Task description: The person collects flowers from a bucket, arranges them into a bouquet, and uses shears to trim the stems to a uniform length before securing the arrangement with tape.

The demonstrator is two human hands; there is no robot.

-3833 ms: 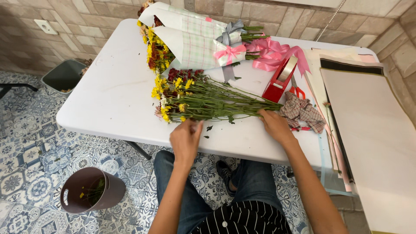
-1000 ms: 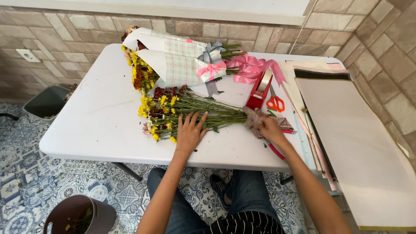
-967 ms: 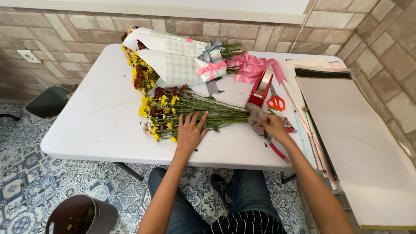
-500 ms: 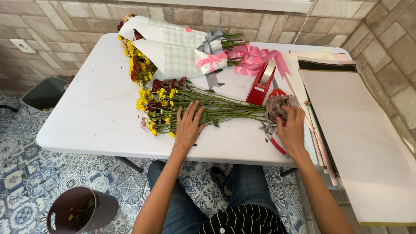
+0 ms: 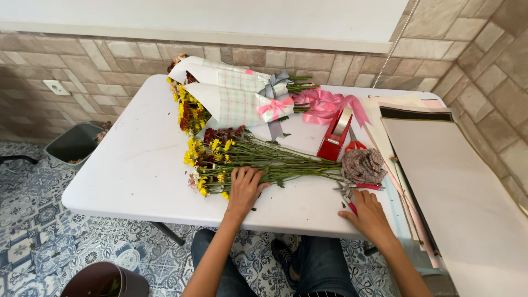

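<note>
Seated person viewed from above at a white table [image 5: 110, 176]. Nearest the front edge, the right hand [image 5: 367, 213] lies flat and open on the tabletop toward the front right corner, fingertips touching red-handled pruning shears [image 5: 352, 193] that rest just beside the stem ends. The left hand [image 5: 245, 187] is also open, fingers spread, pressing down on the loose bunch of flowers [image 5: 258, 159]; it grips nothing. This bunch lies across the middle of the table, its yellow and dark red heads pointing toward the left edge and its green stems running toward the right edge, where they meet a crumpled checked cloth [image 5: 363, 165]. Behind the stems stands a red tape dispenser [image 5: 335, 140], with orange scissor handles [image 5: 355, 146] just beside it. Along the right edge, sheets of wrapping paper [image 5: 462, 187] are stacked and overhang the table. Toward the back edge lie two finished bouquets [image 5: 231, 96] wrapped in pale checked paper, one tied with a pink bow, the other with a grey bow; a coil of pink ribbon [image 5: 324, 104] lies beside their stems. On the patterned floor, a brown pot [image 5: 104, 280] stands near the person's knees and a grey bin [image 5: 74, 144] sits farther off beside the brick wall.
</note>
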